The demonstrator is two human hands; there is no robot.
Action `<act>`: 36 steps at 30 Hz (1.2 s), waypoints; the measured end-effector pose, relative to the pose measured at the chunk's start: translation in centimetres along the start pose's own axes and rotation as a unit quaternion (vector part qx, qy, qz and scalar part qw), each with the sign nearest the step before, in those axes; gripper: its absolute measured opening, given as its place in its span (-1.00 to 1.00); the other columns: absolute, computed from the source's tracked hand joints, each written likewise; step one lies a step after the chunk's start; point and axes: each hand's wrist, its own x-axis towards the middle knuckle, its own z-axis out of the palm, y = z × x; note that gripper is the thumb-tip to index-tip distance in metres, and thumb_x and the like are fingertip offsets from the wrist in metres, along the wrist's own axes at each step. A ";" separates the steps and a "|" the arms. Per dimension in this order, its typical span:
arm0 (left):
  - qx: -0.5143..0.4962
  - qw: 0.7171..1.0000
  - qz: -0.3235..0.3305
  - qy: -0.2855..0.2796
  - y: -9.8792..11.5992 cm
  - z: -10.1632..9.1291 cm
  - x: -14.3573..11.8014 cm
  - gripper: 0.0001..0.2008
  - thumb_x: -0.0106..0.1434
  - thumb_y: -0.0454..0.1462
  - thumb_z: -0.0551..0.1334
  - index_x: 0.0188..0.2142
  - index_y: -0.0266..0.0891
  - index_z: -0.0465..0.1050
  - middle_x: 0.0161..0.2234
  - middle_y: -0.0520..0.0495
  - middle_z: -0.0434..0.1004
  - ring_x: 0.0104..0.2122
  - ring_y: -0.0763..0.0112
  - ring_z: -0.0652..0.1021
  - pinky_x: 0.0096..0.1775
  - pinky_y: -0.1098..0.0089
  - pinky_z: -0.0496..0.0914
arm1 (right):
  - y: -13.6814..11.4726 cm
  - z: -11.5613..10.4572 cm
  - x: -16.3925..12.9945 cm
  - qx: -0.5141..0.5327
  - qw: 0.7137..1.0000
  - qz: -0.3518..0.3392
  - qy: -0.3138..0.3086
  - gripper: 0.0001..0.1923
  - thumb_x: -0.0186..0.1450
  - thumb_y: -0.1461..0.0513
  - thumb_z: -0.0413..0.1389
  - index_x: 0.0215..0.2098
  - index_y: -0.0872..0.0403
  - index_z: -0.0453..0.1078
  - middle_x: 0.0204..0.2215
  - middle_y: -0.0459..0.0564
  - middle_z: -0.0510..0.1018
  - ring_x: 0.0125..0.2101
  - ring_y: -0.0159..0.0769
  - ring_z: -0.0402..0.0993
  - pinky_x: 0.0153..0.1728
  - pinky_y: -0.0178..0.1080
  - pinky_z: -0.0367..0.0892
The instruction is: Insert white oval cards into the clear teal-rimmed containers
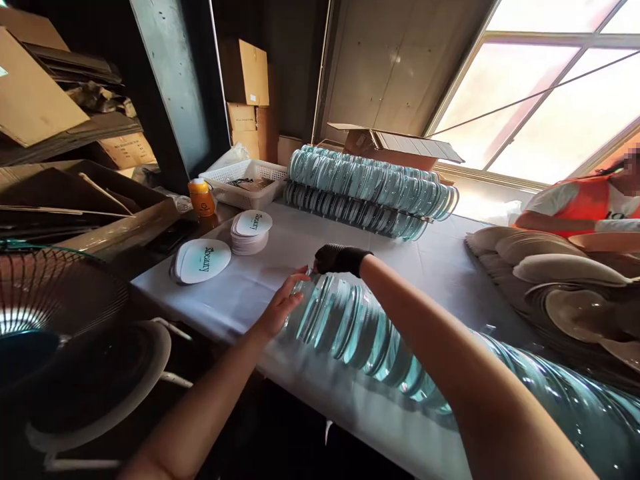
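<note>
A long row of clear, greenish round glass discs [345, 327] stands on edge along the near side of the table, leaning against one another. At the row's far left end, my bare left hand [286, 305] holds the edge of the end glass disc [304, 288] between thumb and fingers. My right hand [336, 259], in a black glove, is curled closed at the top edge of that same disc, its fingertips partly hidden. Left of my hands lie a stack of round white cards [251, 233] and a fanned stack of white cards [203, 260], both printed "beauty".
Stacked glass discs [370, 190] fill the table's back, beside a white plastic basket [245, 187] and an orange bottle [201, 198]. Brownish discs [550, 267] are piled at right, near a co-worker in an orange vest [590, 200]. A fan [60, 293] stands at left.
</note>
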 end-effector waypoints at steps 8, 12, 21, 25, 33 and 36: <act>-0.018 0.999 0.039 0.003 -0.4 0.4 0.0 -0.70 0.35 -0.16 0.08 0.05 -0.08 0.34 0.25 -0.04 0.23 0.30 0.27 0.16 0.30 0.18 -0.02 | -4.2 -0.5 -1.2 -0.363 0.916 -0.058 -0.159 -0.80 0.13 0.29 0.22 -0.25 0.14 0.54 -0.30 0.17 0.59 -0.21 0.01 0.52 -0.25 -0.05 0.37; -0.031 0.998 0.048 0.008 -0.9 0.3 0.5 -0.70 0.32 -0.13 0.10 0.01 -0.14 0.34 0.23 -0.07 0.26 0.29 0.25 0.17 0.29 0.17 -0.03 | -5.5 -0.5 -4.5 -0.317 0.942 -0.039 -0.104 -0.77 0.25 0.19 0.11 -0.19 0.12 0.51 -0.29 0.14 0.57 -0.20 0.00 0.51 -0.24 -0.08 0.35; 0.048 0.999 0.008 0.009 0.4 0.1 0.8 -0.71 0.29 -0.13 0.08 -0.04 -0.16 0.31 0.26 -0.15 0.21 0.28 0.17 0.19 0.27 0.15 0.02 | -7.9 9.8 -14.7 -0.150 0.988 0.010 -0.030 -0.65 0.40 0.29 -0.15 -0.10 0.18 0.47 -0.30 0.22 0.53 -0.25 -0.02 0.45 -0.18 0.02 0.30; 0.057 0.998 0.007 0.036 0.0 0.5 1.0 -0.72 0.27 -0.18 0.06 -0.05 -0.18 0.28 0.25 -0.17 0.23 0.26 0.15 0.22 0.25 0.10 0.08 | -7.1 14.3 -15.8 -0.134 0.989 0.043 -0.051 -0.70 0.39 0.26 -0.11 -0.18 0.11 0.47 -0.30 0.16 0.55 -0.26 -0.06 0.48 -0.20 -0.04 0.34; 0.305 0.949 0.075 -0.014 2.7 0.4 1.4 -0.69 0.33 -0.21 0.03 0.02 -0.20 0.32 0.25 -0.17 0.25 0.26 0.20 0.24 0.26 0.05 0.09 | -6.2 5.4 -16.5 -0.228 0.970 0.084 -0.015 -0.61 0.41 0.11 -0.18 -0.16 -0.02 0.49 -0.28 0.05 0.61 -0.30 -0.14 0.55 -0.38 -0.24 0.32; 0.403 0.899 0.142 -0.097 3.7 0.7 2.1 -0.66 0.32 -0.16 0.11 0.05 -0.17 0.37 0.22 -0.11 0.31 0.27 0.15 0.20 0.25 0.03 0.14 | -2.8 -0.5 -13.1 -0.290 0.949 0.122 0.029 -0.60 0.39 0.09 -0.15 -0.11 0.01 0.50 -0.18 0.08 0.60 -0.23 -0.12 0.54 -0.36 -0.24 0.30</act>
